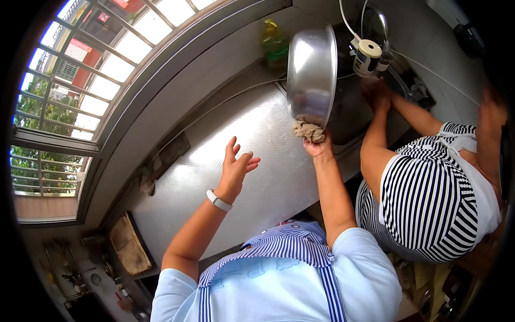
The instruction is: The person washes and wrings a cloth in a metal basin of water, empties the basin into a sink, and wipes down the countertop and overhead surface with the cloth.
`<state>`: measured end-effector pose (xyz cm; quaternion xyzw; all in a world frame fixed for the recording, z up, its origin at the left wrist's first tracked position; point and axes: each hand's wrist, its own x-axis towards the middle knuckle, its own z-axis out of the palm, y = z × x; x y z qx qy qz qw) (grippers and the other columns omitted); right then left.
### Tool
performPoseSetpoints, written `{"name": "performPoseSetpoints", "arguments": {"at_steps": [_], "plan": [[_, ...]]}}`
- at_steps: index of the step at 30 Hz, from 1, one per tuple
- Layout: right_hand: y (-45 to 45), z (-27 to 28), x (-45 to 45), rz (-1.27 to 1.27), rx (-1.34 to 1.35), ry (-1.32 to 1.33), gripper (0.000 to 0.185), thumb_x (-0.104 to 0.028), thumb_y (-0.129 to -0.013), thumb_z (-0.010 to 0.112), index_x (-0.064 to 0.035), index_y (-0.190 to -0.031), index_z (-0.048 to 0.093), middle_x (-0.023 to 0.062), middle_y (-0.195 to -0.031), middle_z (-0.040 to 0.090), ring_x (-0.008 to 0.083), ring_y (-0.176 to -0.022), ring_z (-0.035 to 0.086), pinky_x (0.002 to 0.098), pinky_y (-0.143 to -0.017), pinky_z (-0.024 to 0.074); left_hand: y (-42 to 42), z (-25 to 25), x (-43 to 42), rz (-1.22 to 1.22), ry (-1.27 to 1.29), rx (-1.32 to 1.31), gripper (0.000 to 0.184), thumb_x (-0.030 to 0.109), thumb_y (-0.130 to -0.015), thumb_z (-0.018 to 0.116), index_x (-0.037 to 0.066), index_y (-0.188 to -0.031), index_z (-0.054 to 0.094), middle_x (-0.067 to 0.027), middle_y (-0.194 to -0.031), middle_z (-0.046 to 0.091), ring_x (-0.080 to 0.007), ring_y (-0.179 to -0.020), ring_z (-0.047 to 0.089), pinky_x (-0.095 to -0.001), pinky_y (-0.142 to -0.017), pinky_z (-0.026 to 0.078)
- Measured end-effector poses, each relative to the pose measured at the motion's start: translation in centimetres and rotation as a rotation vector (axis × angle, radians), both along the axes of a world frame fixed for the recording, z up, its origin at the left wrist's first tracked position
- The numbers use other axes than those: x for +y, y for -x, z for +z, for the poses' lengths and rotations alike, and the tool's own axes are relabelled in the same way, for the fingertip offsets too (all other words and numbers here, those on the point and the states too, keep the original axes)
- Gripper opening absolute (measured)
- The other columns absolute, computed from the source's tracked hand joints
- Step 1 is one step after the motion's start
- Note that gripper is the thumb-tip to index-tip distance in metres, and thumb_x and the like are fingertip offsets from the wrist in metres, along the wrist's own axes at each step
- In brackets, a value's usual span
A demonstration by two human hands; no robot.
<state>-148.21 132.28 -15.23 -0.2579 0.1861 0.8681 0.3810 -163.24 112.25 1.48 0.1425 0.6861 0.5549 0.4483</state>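
Observation:
My right hand is closed around a wrinkled beige cloth, which is pressed against the lower rim of a metal basin. The basin stands tipped on its side at the right end of the shiny countertop. Over the middle of the counter my left hand is raised, its fingers apart and nothing in it. A white band is on my left wrist.
At the right, a person in a striped top has both hands at the sink under a faucet device. A green bottle stands behind the basin. A wooden board leans at the left end; a barred window is beyond.

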Motion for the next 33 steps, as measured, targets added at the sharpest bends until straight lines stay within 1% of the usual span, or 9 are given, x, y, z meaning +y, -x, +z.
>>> {"name": "performPoseSetpoints", "arguments": {"at_steps": [6, 10, 13, 15, 16, 23, 24, 28, 33], "plan": [[-0.6, -1.5, -0.5, 0.02, 0.139, 0.016, 0.021, -0.025, -0.083, 0.058, -0.0098, -0.095, 0.064, 0.0027, -0.095, 0.067, 0.0214, -0.089, 0.065, 0.0369, -0.073, 0.0568, 0.2, -0.3, -2.6, 0.02, -0.004, 0.011, 0.072, 0.007, -0.085, 0.053, 0.006, -0.144, 0.014, -0.0252, -0.146, 0.015, -0.0233, -0.089, 0.064, -0.0304, -0.078, 0.053], [-1.2, 0.4, -1.7, 0.064, -0.031, -0.017, 0.017, -0.02, -0.08, 0.058, -0.0062, -0.09, 0.062, 0.0043, -0.087, 0.065, 0.0194, -0.081, 0.065, 0.0362, -0.068, 0.0566, 0.5, -0.8, -4.8, 0.033, -0.008, -0.003, 0.067, 0.009, -0.086, 0.054, 0.004, -0.143, 0.019, -0.0247, -0.143, 0.022, -0.024, -0.092, 0.063, -0.0313, -0.08, 0.052], [-2.0, 2.0, -3.9, 0.131, -0.218, -0.181, 0.005, -0.009, -0.075, 0.058, -0.0058, -0.077, 0.056, 0.0023, -0.073, 0.058, 0.0174, -0.066, 0.059, 0.0341, -0.058, 0.052, 1.2, -0.4, -6.8, 0.013, -0.037, -0.046, 0.064, 0.013, -0.088, 0.054, 0.001, -0.141, 0.022, -0.0244, -0.14, 0.03, -0.0251, -0.097, 0.062, -0.0313, -0.083, 0.052], [-2.8, 1.1, -5.2, 0.203, -0.322, -0.355, 0.008, -0.008, -0.073, 0.062, -0.0078, -0.071, 0.054, 0.0008, -0.067, 0.056, 0.0169, -0.062, 0.056, 0.0311, -0.056, 0.0486, 1.5, 0.3, -8.2, -0.006, -0.088, -0.093, 0.063, 0.015, -0.089, 0.056, -0.001, -0.14, 0.024, -0.0242, -0.136, 0.037, -0.0256, -0.098, 0.062, -0.031, -0.083, 0.052], [-2.5, 4.0, -6.7, 0.17, -0.507, -0.324, 0.016, -0.003, -0.07, 0.061, -0.0096, -0.063, 0.048, -0.0004, -0.06, 0.049, 0.0142, -0.055, 0.05, 0.0297, -0.051, 0.0436, 1.7, 0.3, -8.9, 0.001, -0.099, -0.107, 0.063, 0.017, -0.089, 0.057, -0.001, -0.14, 0.024, -0.0243, -0.134, 0.038, -0.0257, -0.099, 0.061, -0.0313, -0.083, 0.052], [-2.5, 7.7, -12.4, 0.194, -0.891, -0.835, 0.006, -0.003, -0.071, 0.061, -0.0007, -0.072, 0.055, 0.0021, -0.065, 0.055, 0.0118, -0.053, 0.051, 0.0271, -0.049, 0.0414, 3.2, -0.3, -13.6, 0.021, -0.128, -0.287, 0.075, 0.03, -0.086, 0.063, -0.005, -0.138, 0.023, -0.0223, -0.127, 0.044, -0.0273, -0.106, 0.056, -0.0354, -0.087, 0.05], [-2.3, 7.8, -12.8, 0.233, -0.876, -0.883, 0.021, -0.002, -0.07, 0.06, 0.0076, -0.088, 0.057, 0.0086, -0.08, 0.061, 0.0131, -0.068, 0.057, 0.0284, -0.06, 0.0455, 3.4, -0.5, -14.2, 0.027, -0.128, -0.314, 0.074, 0.031, -0.086, 0.063, -0.005, -0.137, 0.025, -0.0219, -0.126, 0.044, -0.0276, -0.107, 0.056, -0.0362, -0.088, 0.05], [-1.4, 9.3, -14.9, 0.445, -0.837, -0.992, 0.028, -0.003, -0.072, 0.059, 0.0086, -0.096, 0.054, 0.0109, -0.083, 0.062, 0.0154, -0.069, 0.059, 0.028, -0.061, 0.0474, 4.9, -1.9, -16.8, 0.186, -0.08, -0.41, 0.044, 0.03, -0.088, 0.059, 0.0, -0.119, 0.047, -0.017, -0.114, 0.055, -0.0234, -0.097, 0.061, -0.0344, -0.087, 0.051], [0.5, 9.5, -17.4, 0.526, -0.804, -1.014, 0.029, -0.002, -0.071, 0.059, 0.0092, -0.098, 0.053, 0.012, -0.083, 0.062, 0.0167, -0.069, 0.061, 0.0284, -0.062, 0.049, 6.8, -4.3, -20.6, 0.356, -0.032, -0.552, 0.028, 0.018, -0.086, 0.058, -0.002, -0.105, 0.054, -0.0101, -0.098, 0.062, -0.0181, -0.091, 0.061, -0.0286, -0.082, 0.051]]}}
